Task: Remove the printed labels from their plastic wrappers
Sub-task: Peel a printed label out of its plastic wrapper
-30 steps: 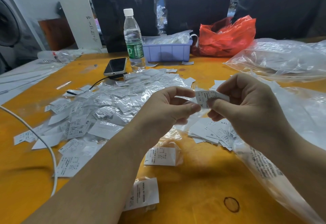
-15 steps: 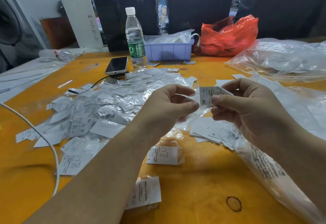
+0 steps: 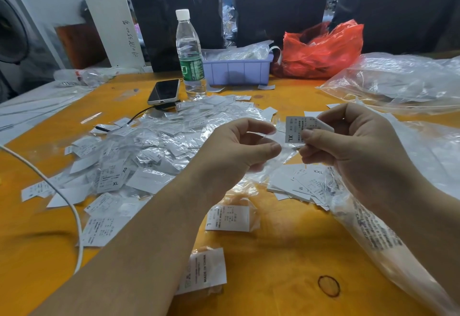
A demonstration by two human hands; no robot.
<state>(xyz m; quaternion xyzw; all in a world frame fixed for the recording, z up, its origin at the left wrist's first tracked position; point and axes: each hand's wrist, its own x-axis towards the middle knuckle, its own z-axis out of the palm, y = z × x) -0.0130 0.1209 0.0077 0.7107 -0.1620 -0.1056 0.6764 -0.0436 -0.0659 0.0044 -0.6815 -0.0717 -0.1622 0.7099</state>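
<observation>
My right hand (image 3: 353,141) pinches a white printed label (image 3: 295,129) marked XL between thumb and fingers, above the table. My left hand (image 3: 236,149) pinches the thin clear plastic wrapper (image 3: 278,136) just left of the label; the label is mostly out of it. A big heap of wrapped labels (image 3: 154,141) lies to the left on the orange table (image 3: 273,266). A small stack of bare labels (image 3: 306,184) lies under my right hand. Single wrapped labels lie near me: one marked L (image 3: 227,217) and another (image 3: 204,271) closer.
At the back stand a water bottle (image 3: 189,54), a phone (image 3: 164,91), a purple bin (image 3: 239,69) and a red plastic bag (image 3: 323,49). Large clear bags (image 3: 398,79) lie at the right. A white cable (image 3: 62,196) curves across the left side.
My hands have drawn slightly apart. The XL label has slid further out of the clear wrapper and now shows more fully in my right hand.
</observation>
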